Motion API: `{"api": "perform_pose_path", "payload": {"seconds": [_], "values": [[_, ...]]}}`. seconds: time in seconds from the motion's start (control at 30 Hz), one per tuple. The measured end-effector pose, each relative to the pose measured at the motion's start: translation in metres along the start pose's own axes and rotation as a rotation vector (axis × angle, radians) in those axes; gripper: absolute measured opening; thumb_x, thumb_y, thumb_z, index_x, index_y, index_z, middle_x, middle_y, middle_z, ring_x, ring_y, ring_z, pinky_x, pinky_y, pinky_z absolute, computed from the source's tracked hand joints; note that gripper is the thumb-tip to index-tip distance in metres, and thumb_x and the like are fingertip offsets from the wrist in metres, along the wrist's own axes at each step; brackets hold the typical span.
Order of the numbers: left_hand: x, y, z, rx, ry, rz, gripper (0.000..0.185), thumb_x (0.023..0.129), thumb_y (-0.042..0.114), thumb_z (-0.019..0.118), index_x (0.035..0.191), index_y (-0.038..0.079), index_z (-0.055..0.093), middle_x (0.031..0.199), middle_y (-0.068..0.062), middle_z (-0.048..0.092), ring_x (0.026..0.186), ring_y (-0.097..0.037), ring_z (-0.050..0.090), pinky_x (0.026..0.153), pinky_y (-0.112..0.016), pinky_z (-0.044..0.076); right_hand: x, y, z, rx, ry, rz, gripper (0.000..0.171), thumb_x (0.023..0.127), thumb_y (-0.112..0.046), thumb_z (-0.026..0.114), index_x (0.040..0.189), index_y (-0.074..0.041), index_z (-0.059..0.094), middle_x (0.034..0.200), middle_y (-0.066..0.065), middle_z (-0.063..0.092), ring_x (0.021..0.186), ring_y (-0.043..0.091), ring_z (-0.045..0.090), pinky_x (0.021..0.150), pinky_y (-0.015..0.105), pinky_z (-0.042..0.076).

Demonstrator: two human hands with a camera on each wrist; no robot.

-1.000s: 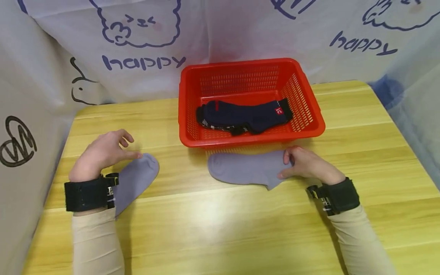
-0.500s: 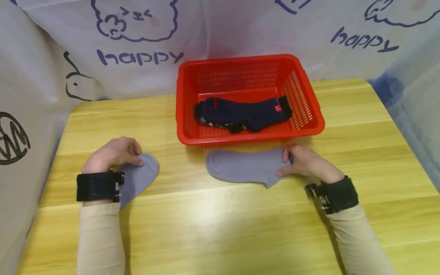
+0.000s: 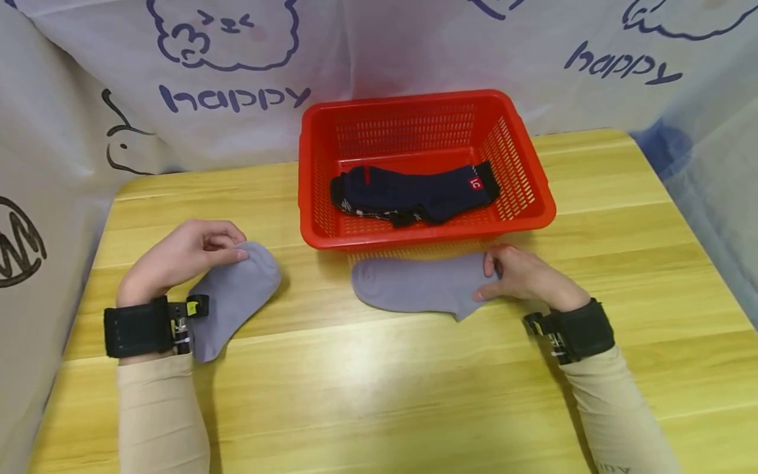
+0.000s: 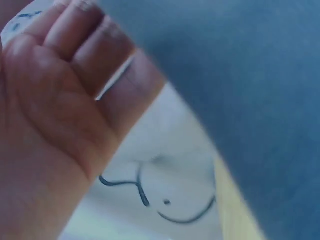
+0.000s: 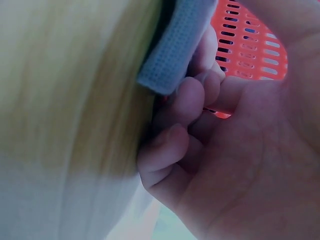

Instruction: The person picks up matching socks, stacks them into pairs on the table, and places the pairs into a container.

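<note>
Fingertips (image 3: 239,253) of the left hand (image 3: 177,260) curl onto the toe end of a grey sock (image 3: 233,299), thumb and forefinger pinching the fabric; the left wrist view shows the same fingers (image 4: 90,55) bent beside blurred blue-grey cloth (image 4: 240,100), too close to read further. That sock lies flat on the wooden table (image 3: 379,388), well to the left of the red basket (image 3: 423,168) and nearer the person than the basket's front wall, its cuff end running back under the black wrist strap (image 3: 136,327). Fingers (image 3: 491,266) of the right hand (image 3: 527,276) are curled and grasp the cuff end of a second grey sock (image 3: 414,284); the right wrist view confirms it, with the knit edge (image 5: 175,47) caught between bent fingers (image 5: 170,145) and the orange-red mesh (image 5: 250,45) right behind. This second sock lies flat just in front of the basket's front wall, toe pointing left, close to the rim though contact cannot be told. Both socks rest apart from each other, bare table between them. Inside the basket lies a dark navy sock pair (image 3: 414,192) with a small red label at the right end. Both forearms wear beige sleeves (image 3: 160,415). Behind the basket hangs a white printed cloth (image 3: 237,66) reading "happy".
</note>
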State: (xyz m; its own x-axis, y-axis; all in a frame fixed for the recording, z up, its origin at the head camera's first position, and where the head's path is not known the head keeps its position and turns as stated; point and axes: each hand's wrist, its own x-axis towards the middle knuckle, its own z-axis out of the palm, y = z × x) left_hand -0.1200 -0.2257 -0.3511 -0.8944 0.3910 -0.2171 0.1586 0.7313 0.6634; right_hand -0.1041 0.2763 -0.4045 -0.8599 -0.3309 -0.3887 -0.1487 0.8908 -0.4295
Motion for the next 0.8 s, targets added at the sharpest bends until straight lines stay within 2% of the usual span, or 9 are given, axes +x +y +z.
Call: {"api": "perform_pose_path", "payload": {"seconds": [0.13,0.23,0.3,0.43,0.5,0.57,0.8], "values": [[-0.01,0.021,-0.006,-0.066,-0.006,0.032,0.01,0.093,0.023,0.068,0.101,0.02,0.073,0.089,0.006,0.074,0.081,-0.008,0.064,0.072,-0.019,0.048,0.0,0.001,0.0,0.001,0.0,-0.003,0.04,0.071,-0.032,0.087,0.08,-0.011,0.054,0.076,0.002,0.049,0.076,0.02,0.048,0.069,0.03,0.034],[-0.018,0.042,-0.008,-0.068,-0.014,0.104,0.008,0.092,0.019,0.069,0.099,0.021,0.073,0.087,0.005,0.073,0.077,-0.01,0.063,0.069,-0.02,0.049,0.0,0.001,0.0,0.001,0.002,-0.002,0.04,0.071,-0.031,0.087,0.08,-0.011,0.054,0.076,0.002,0.049,0.077,0.02,0.048,0.07,0.03,0.034],[-0.021,0.058,-0.008,-0.038,-0.014,0.173,0.01,0.091,0.017,0.07,0.097,0.024,0.072,0.085,0.008,0.071,0.074,-0.009,0.061,0.066,-0.021,0.048,0.0,0.002,0.001,-0.002,0.004,0.002,0.04,0.071,-0.032,0.087,0.08,-0.011,0.055,0.076,0.002,0.049,0.078,0.02,0.049,0.07,0.03,0.034],[-0.024,0.093,-0.003,0.026,0.0,0.369,0.017,0.087,0.013,0.074,0.095,0.028,0.071,0.085,0.014,0.068,0.07,-0.004,0.059,0.064,-0.019,0.048,0.001,0.001,0.0,-0.002,-0.001,0.011,0.04,0.071,-0.032,0.087,0.08,-0.011,0.054,0.077,0.003,0.05,0.078,0.02,0.049,0.07,0.03,0.034],[-0.022,0.11,0.002,0.022,0.014,0.452,0.019,0.086,0.011,0.075,0.095,0.027,0.071,0.085,0.016,0.068,0.07,-0.002,0.059,0.064,-0.018,0.049,0.001,0.001,0.0,0.004,-0.003,0.012,0.04,0.071,-0.032,0.087,0.08,-0.011,0.054,0.077,0.003,0.05,0.078,0.021,0.049,0.07,0.03,0.034],[-0.017,0.126,0.009,0.007,0.035,0.501,0.017,0.086,0.01,0.075,0.094,0.025,0.072,0.084,0.016,0.069,0.07,-0.001,0.06,0.066,-0.018,0.049,0.001,0.001,0.0,0.009,-0.004,0.013,0.04,0.071,-0.033,0.087,0.08,-0.011,0.054,0.078,0.003,0.051,0.078,0.021,0.049,0.07,0.03,0.034],[0.016,0.168,0.036,-0.016,0.075,0.543,0.006,0.088,0.015,0.073,0.093,0.019,0.073,0.078,0.01,0.069,0.067,-0.001,0.058,0.062,-0.02,0.047,0.001,0.001,0.0,0.007,-0.004,0.02,0.041,0.071,-0.033,0.087,0.079,-0.011,0.054,0.078,0.003,0.051,0.079,0.021,0.049,0.071,0.03,0.034]]}}
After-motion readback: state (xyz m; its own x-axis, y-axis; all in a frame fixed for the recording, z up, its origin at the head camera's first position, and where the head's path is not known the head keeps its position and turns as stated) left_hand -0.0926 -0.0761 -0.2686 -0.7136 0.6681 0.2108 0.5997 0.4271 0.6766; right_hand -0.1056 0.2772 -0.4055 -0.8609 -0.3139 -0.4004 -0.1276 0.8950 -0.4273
